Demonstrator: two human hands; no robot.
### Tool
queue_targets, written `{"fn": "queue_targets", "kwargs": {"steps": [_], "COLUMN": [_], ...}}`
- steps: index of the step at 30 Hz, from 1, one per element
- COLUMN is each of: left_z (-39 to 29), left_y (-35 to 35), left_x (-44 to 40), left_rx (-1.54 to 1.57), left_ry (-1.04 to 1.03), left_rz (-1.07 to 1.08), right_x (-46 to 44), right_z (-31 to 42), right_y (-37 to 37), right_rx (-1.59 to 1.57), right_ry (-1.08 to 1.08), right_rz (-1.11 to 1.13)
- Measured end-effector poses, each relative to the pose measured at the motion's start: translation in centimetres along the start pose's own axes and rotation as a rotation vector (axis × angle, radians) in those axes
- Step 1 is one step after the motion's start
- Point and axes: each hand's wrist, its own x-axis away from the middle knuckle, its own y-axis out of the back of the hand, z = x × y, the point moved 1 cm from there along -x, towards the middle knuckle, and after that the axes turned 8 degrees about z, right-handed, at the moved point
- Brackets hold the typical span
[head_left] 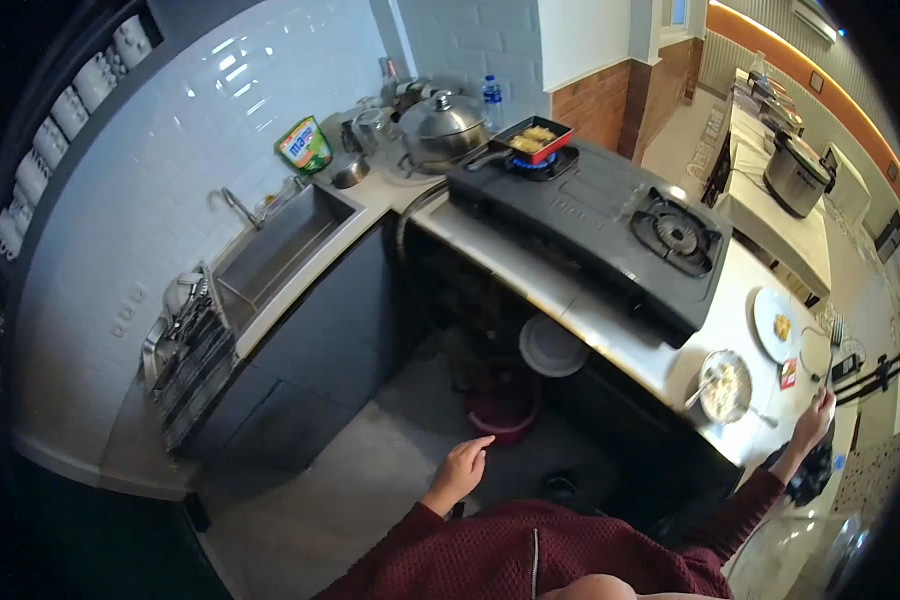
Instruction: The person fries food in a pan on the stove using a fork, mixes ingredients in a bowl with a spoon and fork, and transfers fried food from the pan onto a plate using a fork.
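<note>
My left hand (458, 474) is raised in front of my body over the floor, its fingers partly extended and apart, touching nothing. At the right, my right hand (817, 416) holds a fork (836, 340) upright by its handle. Close to that hand on the counter are a bowl (725, 387) of pale food with cutlery in it, a white plate (777, 325) with a little yellow-brown food, and a small red packet (789, 374). Farther off, a red square pan (536, 140) with golden pieces of food sits over a blue flame on the left burner of the black stove (600, 215).
A lidded steel pot (444, 130) stands left of the stove, near a water bottle (492, 103). The sink (285, 255) lies at the left, below a green pouch (305, 146). A red basin (503, 408) is under the counter. A rice cooker (798, 175) stands beyond the stove.
</note>
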Motion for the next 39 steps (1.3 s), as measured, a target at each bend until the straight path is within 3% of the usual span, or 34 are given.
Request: {"fn": "queue_targets", "kwargs": {"steps": [2, 6, 8, 10, 13, 19, 22, 28, 36, 39], "left_z": [2.9, 6.9, 8.7, 9.2, 10.8, 12.6, 12.6, 16.3, 18.4, 18.4], "left_y": [3.2, 10.3, 13.3, 16.3, 18.6, 19.3, 19.3, 21.6, 28.6, 30.4], "left_x": [5.1, 13.3, 16.7, 18.9, 21.4, 21.1, 19.2, 13.7, -4.1, -12.6], "left_rx": [0.050, 0.034, -0.054, -0.056, -0.145, -0.128, -0.095, -0.049, -0.198, -0.162], "left_ry": [0.152, 0.252, 0.292, 0.381, 0.355, 0.316, 0.356, 0.352, 0.220, 0.057], "left_rz": [0.002, -0.109, -0.186, -0.237, -0.367, -0.498, -0.460, -0.351, -0.170, -0.106], "right_x": [3.3, 10.4, 12.7, 14.5, 15.7, 16.7, 18.4, 19.5, 13.3, 11.4], "right_z": [5.2, 15.4, 18.9, 21.9, 26.0, 32.1, 35.1, 41.4, 46.6, 48.2], "right_y": [0.3, -1.4, -3.2, -4.8, -6.3, -9.3, -10.8, -14.2, -22.4, -24.9], "right_rx": [-0.199, -0.512, -0.486, -0.652, -0.767, -0.743, -0.773, -0.787, -0.710, -0.589], "right_ry": [-0.094, -0.169, -0.054, -0.117, -0.168, -0.060, -0.009, -0.125, -0.144, -0.132], "right_rz": [0.100, 0.224, 0.228, 0.339, 0.473, 0.480, 0.485, 0.549, 0.417, 0.335]}}
